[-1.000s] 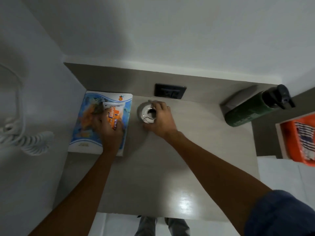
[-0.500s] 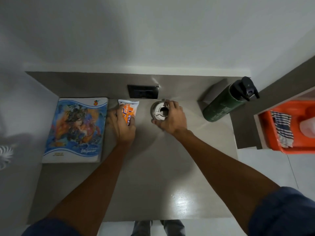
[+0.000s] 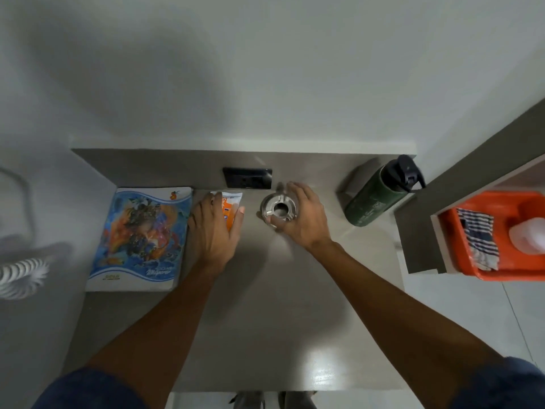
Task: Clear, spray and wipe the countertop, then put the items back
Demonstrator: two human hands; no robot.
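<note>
On countertop [image 3: 265,305] | left hand [image 3: 213,231] still covers packet [image 3: 230,209] | right hand [image 3: 303,219] still grips metal cup [image 3: 277,209]

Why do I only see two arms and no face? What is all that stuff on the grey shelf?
The camera sits on the person's head and looks down, so you only see their arms. The grey countertop holds a colourful notebook and a green bottle. The left hand rests on an orange and white packet. The right hand curls around a round metal thing. On the right, an orange tray holds a striped cloth.
</note>
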